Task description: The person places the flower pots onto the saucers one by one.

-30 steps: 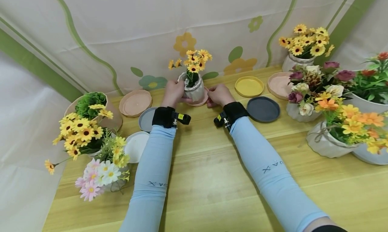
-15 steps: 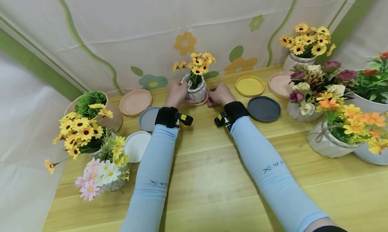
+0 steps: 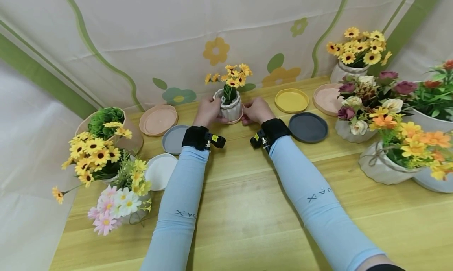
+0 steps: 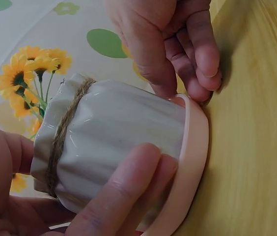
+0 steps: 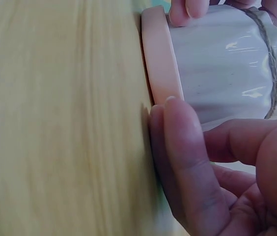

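A white ceramic flowerpot (image 3: 231,110) with twine round its neck holds yellow artificial daisies (image 3: 233,76). Its base is inside the rim of a pink saucer (image 4: 195,147) on the table. My left hand (image 3: 208,110) grips the pot's left side, fingers low on its wall in the left wrist view (image 4: 124,191). On the saucer's other side, my right hand (image 3: 258,110) pinches the rim, as the left wrist view shows. In the right wrist view, the right fingertips (image 5: 180,118) lie against the saucer's edge, close to the pot wall. The far side of the pot is hidden.
Left of the hands are a pink saucer (image 3: 158,120), a grey saucer (image 3: 174,140) and a white saucer (image 3: 161,172). A yellow saucer (image 3: 291,101) and a dark saucer (image 3: 308,127) lie to the right. Potted artificial flowers crowd both sides; a patterned curtain (image 3: 159,35) hangs behind.
My left hand has shifted right and slightly nearer with the flowerpot, which now sits more squarely within the pink saucer. My right hand has stayed almost still at the rim.
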Demonstrator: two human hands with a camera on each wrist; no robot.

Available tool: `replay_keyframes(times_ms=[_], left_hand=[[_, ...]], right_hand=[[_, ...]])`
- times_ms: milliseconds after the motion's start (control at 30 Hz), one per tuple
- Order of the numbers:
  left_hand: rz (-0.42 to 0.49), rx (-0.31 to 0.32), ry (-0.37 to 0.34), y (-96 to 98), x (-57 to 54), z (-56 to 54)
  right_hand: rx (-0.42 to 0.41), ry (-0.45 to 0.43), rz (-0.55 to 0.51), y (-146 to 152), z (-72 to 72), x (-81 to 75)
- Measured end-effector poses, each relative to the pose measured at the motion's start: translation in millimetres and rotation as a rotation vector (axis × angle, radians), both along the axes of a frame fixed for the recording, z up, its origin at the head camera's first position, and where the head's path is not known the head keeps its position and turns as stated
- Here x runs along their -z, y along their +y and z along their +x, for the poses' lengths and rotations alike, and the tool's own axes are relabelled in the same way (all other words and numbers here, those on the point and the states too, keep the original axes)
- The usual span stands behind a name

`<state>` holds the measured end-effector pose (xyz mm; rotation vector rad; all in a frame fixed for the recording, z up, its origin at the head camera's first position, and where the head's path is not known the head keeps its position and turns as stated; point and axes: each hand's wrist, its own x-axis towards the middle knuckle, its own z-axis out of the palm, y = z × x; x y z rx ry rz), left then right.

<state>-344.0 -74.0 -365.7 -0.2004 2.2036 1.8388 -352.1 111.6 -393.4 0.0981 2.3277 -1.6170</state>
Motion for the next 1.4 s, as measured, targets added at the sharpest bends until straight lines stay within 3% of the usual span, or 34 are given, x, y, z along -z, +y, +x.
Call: replay_keyframes(times_ms=[767,1167,1400], left_hand=[[-0.022,0.058,-0.003,-2.8,-2.4,3.6],[-0.046,0.07,-0.034,-5.3,-6.7,3.6],[0.0,0.067,-0.018,-10.4,-13.1,7.8]], right_hand=[[-0.011,0.006,0.047,-0.1,1.0,-0.3],[0.015,-0.001,0.005,-2.5,0.7,0.6],[0.017,-0.032,-0.002,3.3,0.2,-1.6]])
